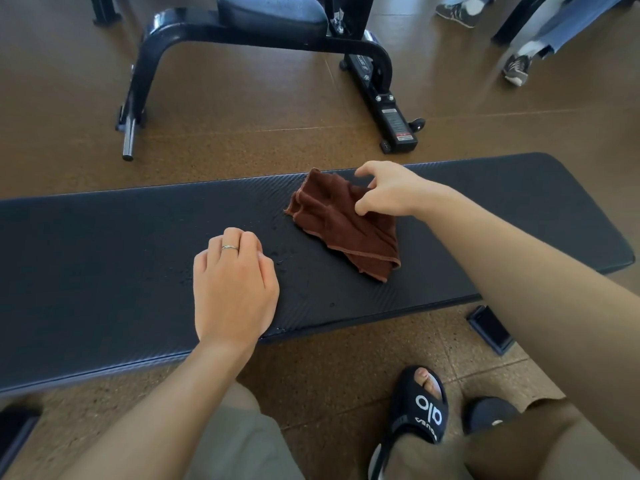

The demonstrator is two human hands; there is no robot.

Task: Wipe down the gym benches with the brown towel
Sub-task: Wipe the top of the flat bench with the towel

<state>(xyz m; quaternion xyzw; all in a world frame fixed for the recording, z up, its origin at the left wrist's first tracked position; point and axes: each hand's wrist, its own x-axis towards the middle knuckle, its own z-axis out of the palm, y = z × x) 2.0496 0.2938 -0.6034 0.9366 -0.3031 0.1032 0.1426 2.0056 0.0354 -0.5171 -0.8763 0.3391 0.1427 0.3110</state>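
A long black padded gym bench (pixel 104 258) runs across the view in front of me. The brown towel (pixel 332 223) lies crumpled on its right half. My right hand (pixel 388 190) is over the towel's far right corner, fingers curled and touching the cloth; a firm grip does not show. My left hand (pixel 235 282) rests on the pad left of the towel, fingers bent under, holding nothing. Small water droplets (pixel 280 258) dot the pad between my left hand and the towel.
A second black bench frame (pixel 249 32) with a blue-grey seat stands on the brown floor beyond. Another person's legs and sneakers (pixel 516 69) are at the top right. My sandalled feet (pixel 422 407) are under the near edge. A small dark object (pixel 490 329) lies on the floor at right.
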